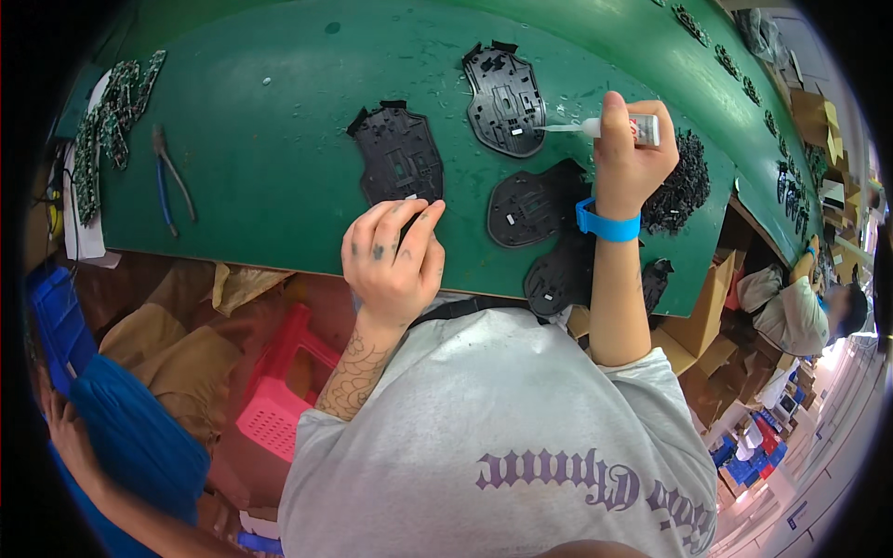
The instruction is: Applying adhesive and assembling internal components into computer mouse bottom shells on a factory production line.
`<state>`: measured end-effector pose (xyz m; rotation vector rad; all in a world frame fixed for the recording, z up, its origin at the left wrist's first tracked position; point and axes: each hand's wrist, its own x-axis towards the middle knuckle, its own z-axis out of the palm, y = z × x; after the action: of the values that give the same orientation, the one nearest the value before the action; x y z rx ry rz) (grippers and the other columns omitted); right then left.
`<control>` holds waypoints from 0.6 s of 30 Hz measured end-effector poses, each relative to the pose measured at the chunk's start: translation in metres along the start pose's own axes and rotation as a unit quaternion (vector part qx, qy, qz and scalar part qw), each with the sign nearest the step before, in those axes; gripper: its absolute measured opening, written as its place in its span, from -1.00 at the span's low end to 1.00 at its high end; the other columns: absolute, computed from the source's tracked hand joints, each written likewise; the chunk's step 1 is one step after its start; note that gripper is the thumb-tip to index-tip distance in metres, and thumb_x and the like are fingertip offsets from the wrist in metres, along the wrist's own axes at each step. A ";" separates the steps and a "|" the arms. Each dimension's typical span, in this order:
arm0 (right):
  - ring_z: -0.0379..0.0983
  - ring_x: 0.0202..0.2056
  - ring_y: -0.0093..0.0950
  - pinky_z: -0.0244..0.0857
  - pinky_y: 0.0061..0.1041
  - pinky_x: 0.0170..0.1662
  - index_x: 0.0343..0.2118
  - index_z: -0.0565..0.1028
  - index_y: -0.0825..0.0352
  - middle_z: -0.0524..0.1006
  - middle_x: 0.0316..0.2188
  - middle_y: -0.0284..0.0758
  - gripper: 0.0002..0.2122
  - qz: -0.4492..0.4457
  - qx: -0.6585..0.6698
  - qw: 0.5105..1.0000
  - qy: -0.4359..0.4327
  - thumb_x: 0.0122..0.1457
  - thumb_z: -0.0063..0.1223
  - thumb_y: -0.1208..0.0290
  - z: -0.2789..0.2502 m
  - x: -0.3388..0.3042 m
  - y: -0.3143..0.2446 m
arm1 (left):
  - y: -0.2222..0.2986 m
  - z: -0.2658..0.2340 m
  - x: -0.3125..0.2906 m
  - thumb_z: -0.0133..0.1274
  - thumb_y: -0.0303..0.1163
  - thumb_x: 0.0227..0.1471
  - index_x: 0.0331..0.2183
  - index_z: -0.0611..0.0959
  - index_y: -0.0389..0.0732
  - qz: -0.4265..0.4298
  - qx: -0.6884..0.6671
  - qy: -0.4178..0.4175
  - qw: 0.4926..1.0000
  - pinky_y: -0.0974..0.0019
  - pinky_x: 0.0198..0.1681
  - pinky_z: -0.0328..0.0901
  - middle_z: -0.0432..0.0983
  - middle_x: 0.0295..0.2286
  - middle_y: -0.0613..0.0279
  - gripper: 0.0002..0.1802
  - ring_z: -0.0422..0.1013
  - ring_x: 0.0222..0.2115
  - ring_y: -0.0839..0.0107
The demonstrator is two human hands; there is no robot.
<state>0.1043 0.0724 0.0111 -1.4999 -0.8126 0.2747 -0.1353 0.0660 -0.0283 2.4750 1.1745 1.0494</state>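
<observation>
In my right hand (630,153) is a small white squeeze bottle (645,130) with a long thin nozzle, held level with its tip pointing left. The tip is at the near right edge of a black plastic shell (505,98); whether it touches cannot be told. My left hand (393,260) lies over the near end of another black plastic shell (400,149), fingers extended and slightly bent, hiding that end. Nearer me lie two more black shells, one (530,205) left of my right wrist and another (555,279) by the table edge. Small white pieces sit on the shells.
A heap of small black parts (684,181) lies right of my right hand. Blue-handled pliers (167,181) and strips of green circuit boards (116,116) are at the left. Cardboard boxes (702,316) stand below the right edge. A person in blue (139,437) sits at left.
</observation>
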 end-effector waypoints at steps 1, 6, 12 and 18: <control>0.27 -0.63 -0.79 0.12 -0.74 -0.58 -0.57 0.38 0.33 0.42 -0.69 -0.50 -0.77 0.006 -0.008 1.000 -0.002 0.07 0.25 0.47 0.001 0.000 -0.003 | 0.000 -0.001 -0.001 0.12 -0.52 -0.26 -0.27 0.70 -0.07 0.000 0.002 0.000 1.000 0.27 -0.16 0.29 0.53 -0.27 0.40 -0.62 0.41 -0.22 0.35; 0.27 -0.63 -0.78 0.13 -0.74 -0.57 -0.59 0.38 0.33 0.43 -0.70 -0.51 -0.76 -0.012 -0.033 0.999 -0.029 0.06 0.26 0.45 0.003 0.000 -0.002 | -0.001 0.001 -0.001 0.12 -0.52 -0.26 -0.26 0.70 -0.06 -0.002 -0.001 -0.006 1.000 0.27 -0.16 0.29 0.52 -0.27 0.40 -0.62 0.41 -0.22 0.35; 0.28 -0.62 -0.78 0.14 -0.74 -0.56 -0.60 0.40 0.33 0.44 -0.70 -0.50 -0.74 -0.012 -0.050 0.998 -0.041 0.04 0.30 0.40 0.006 -0.001 -0.003 | -0.001 0.001 -0.003 0.12 -0.51 -0.25 -0.26 0.70 -0.06 0.003 0.004 0.001 1.000 0.27 -0.16 0.29 0.52 -0.26 0.40 -0.62 0.41 -0.22 0.36; 0.27 -0.63 -0.79 0.14 -0.74 -0.57 -0.61 0.39 0.33 0.43 -0.70 -0.51 -0.73 -0.023 -0.068 0.996 -0.044 0.03 0.31 0.39 0.007 -0.001 -0.004 | 0.000 0.000 -0.001 0.11 -0.51 -0.25 -0.26 0.70 -0.07 0.002 0.002 -0.002 1.000 0.27 -0.16 0.29 0.52 -0.27 0.40 -0.63 0.41 -0.22 0.35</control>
<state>0.0984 0.0769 0.0136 -1.6033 -0.9512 0.2569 -0.1355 0.0651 -0.0292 2.4817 1.1729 1.0424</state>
